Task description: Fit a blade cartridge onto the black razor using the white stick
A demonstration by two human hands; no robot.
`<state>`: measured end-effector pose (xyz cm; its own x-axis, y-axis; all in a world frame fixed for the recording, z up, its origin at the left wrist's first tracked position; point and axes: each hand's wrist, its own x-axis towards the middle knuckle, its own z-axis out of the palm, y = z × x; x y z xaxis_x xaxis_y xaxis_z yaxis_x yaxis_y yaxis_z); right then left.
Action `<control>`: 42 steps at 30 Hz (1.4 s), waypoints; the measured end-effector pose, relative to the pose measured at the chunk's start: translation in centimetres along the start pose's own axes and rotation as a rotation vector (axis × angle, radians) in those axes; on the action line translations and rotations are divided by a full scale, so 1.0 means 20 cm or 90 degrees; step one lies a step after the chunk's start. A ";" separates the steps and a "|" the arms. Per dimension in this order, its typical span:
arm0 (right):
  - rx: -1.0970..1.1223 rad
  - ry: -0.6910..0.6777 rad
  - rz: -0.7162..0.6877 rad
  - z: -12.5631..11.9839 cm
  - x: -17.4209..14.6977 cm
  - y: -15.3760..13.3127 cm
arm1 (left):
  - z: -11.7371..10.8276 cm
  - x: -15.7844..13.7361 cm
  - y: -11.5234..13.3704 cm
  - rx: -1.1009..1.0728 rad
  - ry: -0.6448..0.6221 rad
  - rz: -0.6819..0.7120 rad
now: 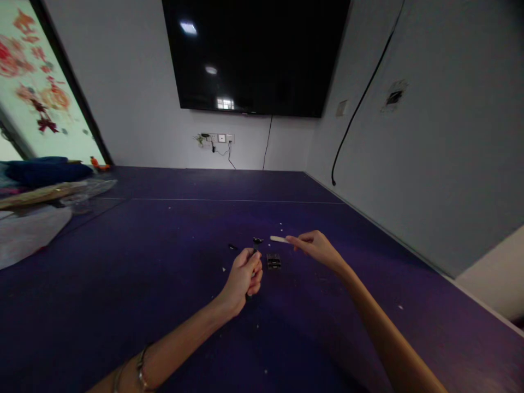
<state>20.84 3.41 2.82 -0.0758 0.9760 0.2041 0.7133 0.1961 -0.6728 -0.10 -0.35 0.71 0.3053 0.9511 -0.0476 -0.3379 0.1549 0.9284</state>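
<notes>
My left hand (243,275) is closed in a fist around a slim dark object (254,251), whose dark ends show above and below the fingers; its kind is hidden. In my right hand (314,246) a flat whitish stick (279,239) is pinched between thumb and fingers and points left over the table. Between and below the two hands lies a small black block with compartments (274,261). A small dark part (257,240) sits just beyond the left fist. Further left is a short black piece (232,246).
The purple tabletop (164,305) carries scattered white scraps (224,269). Bags and dark blue cloth (49,171) are piled at the left edge. A black cable (360,103) hangs down the right wall. A large screen (257,54) and sockets (221,138) are on the far wall.
</notes>
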 end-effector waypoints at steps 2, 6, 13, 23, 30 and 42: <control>0.017 0.017 -0.023 0.02 -0.02 -0.07 | 0.01 -0.01 -0.03 0.015 -0.006 -0.019; 0.001 0.021 -0.083 0.06 -0.04 -0.15 | 0.02 -0.02 -0.05 0.016 -0.016 -0.041; -0.059 -0.012 -0.005 -0.05 -0.01 0.00 | -0.02 0.01 -0.02 0.014 -0.028 0.042; -0.051 0.014 -0.129 -0.06 -0.12 -0.24 | -0.07 0.08 -0.09 0.222 -0.047 0.201; -0.090 0.010 -0.149 -0.06 -0.13 -0.23 | -0.07 0.07 -0.06 0.257 -0.017 0.240; -0.051 0.004 -0.126 -0.05 -0.13 -0.22 | -0.08 0.07 -0.06 0.260 -0.014 0.275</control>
<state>18.54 -0.02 6.02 -0.2157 0.9185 0.3315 0.7383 0.3756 -0.5603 -0.69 1.23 -1.06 0.2369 0.8986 0.3694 -0.0673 -0.3641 0.9289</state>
